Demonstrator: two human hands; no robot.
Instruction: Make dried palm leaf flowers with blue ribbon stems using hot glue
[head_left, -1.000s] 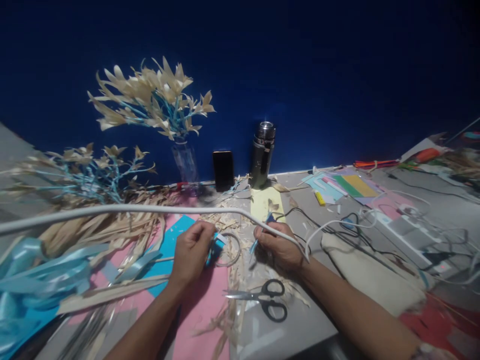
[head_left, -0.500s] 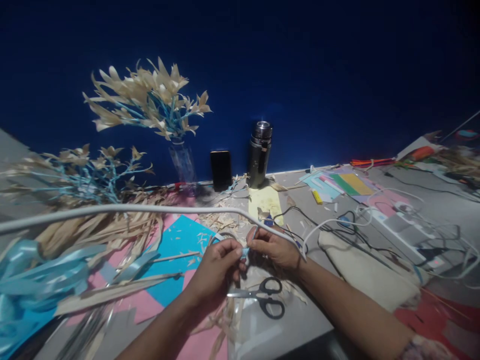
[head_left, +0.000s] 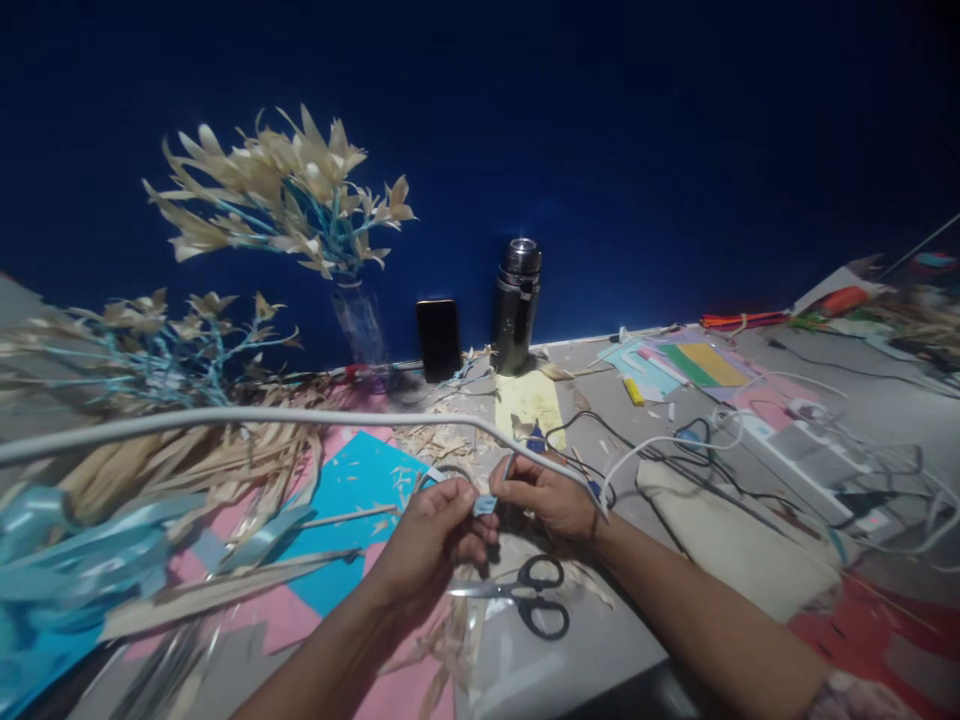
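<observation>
Between my hands is a small piece of light blue ribbon (head_left: 484, 505). My left hand (head_left: 442, 520) pinches its left end between thumb and forefinger, the other fingers curled below. My right hand (head_left: 544, 497) is closed at the ribbon's right side, pinching a thin light blue stem (head_left: 509, 466) that sticks up from its fingertips. The lower part of the stem is hidden. Just below my hands lie scissors (head_left: 517, 592) with black handles, blades pointing left. Behind my left hand, another dark loop handle (head_left: 448, 472) shows in part.
A white cable (head_left: 300, 416) crosses in front of the view above my hands. At the back stand a flask (head_left: 516, 310), a phone (head_left: 439, 340) and a glass vase (head_left: 361, 325) of dried flowers. Blue ribbon (head_left: 82, 540) lies left; a power strip (head_left: 806, 470) lies right.
My left hand has shifted slightly left and its lower fingers have loosened. More of the ribbon piece shows between the hands, lying flatter. My right hand stays nearly in place.
</observation>
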